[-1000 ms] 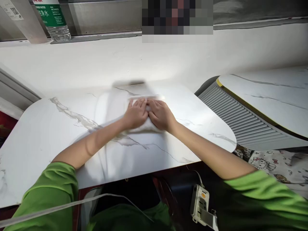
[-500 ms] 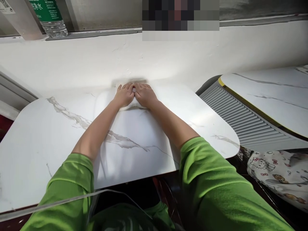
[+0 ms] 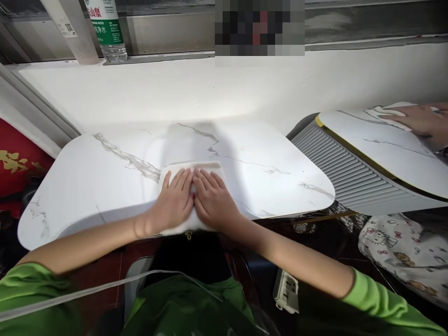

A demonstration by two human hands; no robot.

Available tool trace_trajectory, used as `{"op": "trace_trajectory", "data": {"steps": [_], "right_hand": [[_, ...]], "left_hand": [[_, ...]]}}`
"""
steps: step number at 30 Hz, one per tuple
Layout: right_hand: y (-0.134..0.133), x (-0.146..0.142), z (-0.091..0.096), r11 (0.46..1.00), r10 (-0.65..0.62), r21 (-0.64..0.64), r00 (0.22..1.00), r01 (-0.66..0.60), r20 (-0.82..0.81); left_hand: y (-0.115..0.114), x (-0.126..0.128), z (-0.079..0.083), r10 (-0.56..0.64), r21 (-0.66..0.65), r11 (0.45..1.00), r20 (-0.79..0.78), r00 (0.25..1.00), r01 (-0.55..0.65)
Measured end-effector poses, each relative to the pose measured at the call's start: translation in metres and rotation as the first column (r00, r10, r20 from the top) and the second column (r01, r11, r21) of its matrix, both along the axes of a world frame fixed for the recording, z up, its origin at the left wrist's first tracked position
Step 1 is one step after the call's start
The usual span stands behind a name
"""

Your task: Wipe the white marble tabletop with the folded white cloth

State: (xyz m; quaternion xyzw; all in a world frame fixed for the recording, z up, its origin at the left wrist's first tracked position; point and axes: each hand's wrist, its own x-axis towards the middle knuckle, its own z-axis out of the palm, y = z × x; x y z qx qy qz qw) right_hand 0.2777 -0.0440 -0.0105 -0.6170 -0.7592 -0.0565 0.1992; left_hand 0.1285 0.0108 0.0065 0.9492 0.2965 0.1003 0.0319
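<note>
Resting on the white cloth [image 3: 192,220], the left hand [image 3: 173,200] and right hand [image 3: 214,198] have fingers [image 3: 183,179] fanned flat; looks light, soft to me, best pinched at its twelve-o'clock edge.

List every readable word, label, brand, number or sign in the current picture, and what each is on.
"山泉": red print on the bottle; preceding character cut off.
"净水": the bottle's green band.
"WATER": same band, small; letters before it unclear.
Label with QR code on the tall container: too small to read.
Gold marking on the red surface: unreadable.
White cloth: none visible.
</note>
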Motion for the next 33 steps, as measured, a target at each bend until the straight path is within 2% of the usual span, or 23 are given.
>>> {"op": "trace_trajectory", "data": {"steps": [2, 4, 6, 8, 12, 17, 20, 24, 26, 28, 33], "right_hand": [[-0.018, -0.013, 0.001, 0.999, 0.044, 0.014, 0.999, -0.044, 0.008], [-0.023, -0.022, 0.002, 0.997, 0.081, 0.017, 0.997, -0.081, 0.010], [-0.017, -0.026, 0.003, 0.994, 0.107, 0.003, 0.994, -0.107, 0.001], [0.000, -0.027, 0.004, 0.992, 0.122, -0.015, 0.992, -0.122, -0.015], [0.058, -0.026, 0.004, 0.992, 0.116, -0.036, 0.992, -0.118, -0.051], [0.154, -0.020, 0.004, 0.991, 0.124, -0.032, 0.989, -0.127, -0.087], [0.205, -0.017, 0.004, 0.995, 0.079, -0.045, 0.992, -0.084, -0.098], [0.245, -0.015, 0.006, 0.996, 0.014, -0.082, 0.992, -0.025, -0.125], [0.250, -0.015, 0.006, 0.997, 0.000, -0.079, 0.992, -0.010, -0.125], [0.248, -0.015, 0.006, 0.998, 0.004, -0.069, 0.994, -0.012, -0.113], [0.215, -0.024, 0.002, 0.997, 0.053, -0.047, 0.996, -0.056, -0.069]], "left_hand": [[-0.020, -0.016, 0.000, 0.004, 0.012, 1.000, 0.002, 1.000, -0.004], [-0.029, -0.026, 0.000, 0.012, 0.020, 1.000, 0.010, 1.000, -0.012], [-0.026, -0.031, 0.000, 0.032, 0.018, 0.999, 0.020, 0.999, -0.032], [-0.012, -0.032, 0.000, 0.062, 0.002, 0.998, 0.024, 0.998, -0.062], [0.043, -0.029, -0.001, 0.109, -0.049, 0.993, 0.012, 0.994, -0.108], [0.136, -0.022, -0.002, 0.140, -0.046, 0.989, 0.034, 0.990, -0.139], [0.188, -0.014, -0.001, 0.150, -0.044, 0.988, 0.041, 0.988, -0.148], [0.231, -0.005, -0.001, 0.182, -0.036, 0.983, 0.026, 0.983, -0.181], [0.238, -0.003, -0.002, 0.189, -0.021, 0.982, 0.022, 0.982, -0.189], [0.235, -0.004, -0.003, 0.193, -0.010, 0.981, 0.016, 0.981, -0.193], [0.199, -0.020, 0.000, 0.191, -0.023, 0.981, -0.009, 0.981, -0.192]]}}
